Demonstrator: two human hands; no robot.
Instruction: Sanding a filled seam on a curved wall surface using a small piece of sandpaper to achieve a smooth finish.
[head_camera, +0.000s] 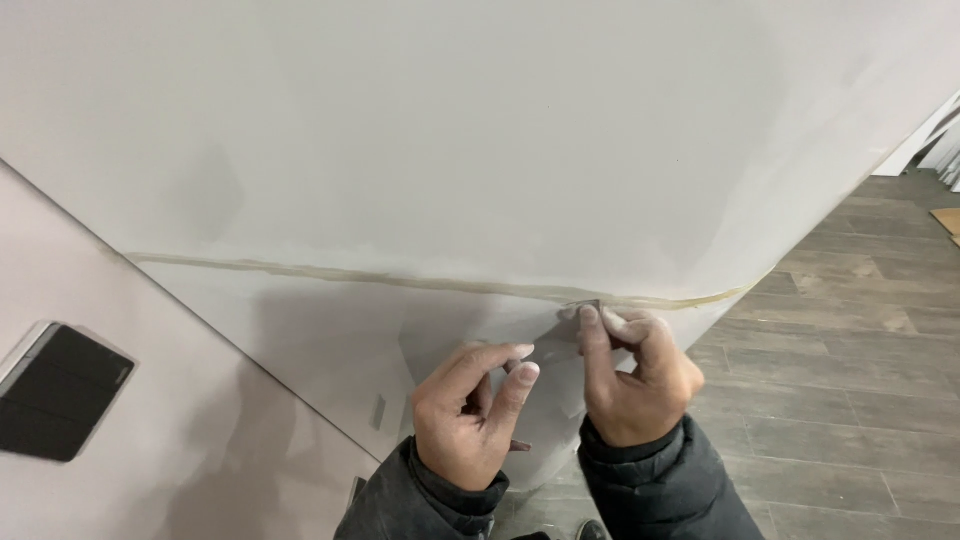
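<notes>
A white wall (480, 130) fills most of the view, with a yellowish strip of tape or sealant (400, 280) running across it. My right hand (635, 375) pinches a small grey piece (585, 305) against the strip near its right end. My left hand (478, 410) is just left of it and below, thumb and forefinger curled together and touching a thin clear film (545, 355) that hangs from the wall. Both arms wear dark padded sleeves.
A black switch panel (60, 392) sits on the adjoining wall at the left. Grey wood-look floor planks (850, 330) stretch to the right. White boards (945, 140) lean at the far right edge.
</notes>
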